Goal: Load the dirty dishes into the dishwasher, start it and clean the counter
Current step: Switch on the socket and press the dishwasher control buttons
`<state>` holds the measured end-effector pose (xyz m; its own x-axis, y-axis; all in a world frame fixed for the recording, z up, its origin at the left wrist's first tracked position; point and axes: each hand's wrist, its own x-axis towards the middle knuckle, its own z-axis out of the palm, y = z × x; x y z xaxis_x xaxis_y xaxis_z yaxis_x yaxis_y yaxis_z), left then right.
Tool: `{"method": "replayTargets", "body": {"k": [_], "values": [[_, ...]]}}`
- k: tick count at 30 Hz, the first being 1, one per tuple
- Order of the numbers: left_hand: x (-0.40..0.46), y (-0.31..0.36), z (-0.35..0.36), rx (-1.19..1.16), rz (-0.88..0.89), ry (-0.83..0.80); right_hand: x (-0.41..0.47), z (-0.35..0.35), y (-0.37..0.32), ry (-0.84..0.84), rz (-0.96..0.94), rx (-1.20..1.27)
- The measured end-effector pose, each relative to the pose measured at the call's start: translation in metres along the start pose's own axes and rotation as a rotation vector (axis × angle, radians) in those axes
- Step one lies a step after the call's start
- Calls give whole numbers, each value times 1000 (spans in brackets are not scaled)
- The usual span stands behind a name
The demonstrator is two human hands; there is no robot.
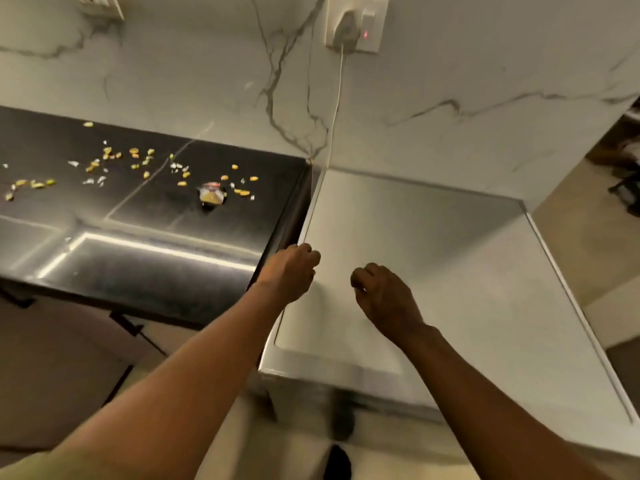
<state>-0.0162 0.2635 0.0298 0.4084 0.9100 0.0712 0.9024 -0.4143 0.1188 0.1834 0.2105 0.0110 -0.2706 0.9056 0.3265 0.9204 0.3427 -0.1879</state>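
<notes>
My left hand (291,271) hovers at the left edge of a white appliance top (433,237), beside the gap to the black counter (156,261). Its fingers are bent and nothing shows in them. Over the same white top, my right hand (381,296) hangs with loosely curled fingers and holds nothing. Yellow and green food scraps (138,161) lie scattered on the far part of the black counter. A small crumpled wrapper-like thing (210,196) lies among them. No dishes are in view.
A marble wall rises behind both surfaces. A plug sits in the wall socket (356,26), and its white cable (337,98) runs down behind the appliance. Another socket (100,5) is at top left. The floor lies below, and a doorway opens at the right (620,174).
</notes>
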Motion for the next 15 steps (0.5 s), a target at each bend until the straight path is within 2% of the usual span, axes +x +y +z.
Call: {"method": "replayTargets", "body": {"k": [3,5,8,15], "values": [[-52,5,18,-189,-31,-8,-49,5,-23,-62,35,-7],[-93,9,33,-274,26,45,-83,10,-40,-61,96,-34],[-143,13,61,-333,146,148,-124,16,-56,-25,183,-47],[-173,12,79,-369,157,171,-163,22,-69,97,230,103]]}}
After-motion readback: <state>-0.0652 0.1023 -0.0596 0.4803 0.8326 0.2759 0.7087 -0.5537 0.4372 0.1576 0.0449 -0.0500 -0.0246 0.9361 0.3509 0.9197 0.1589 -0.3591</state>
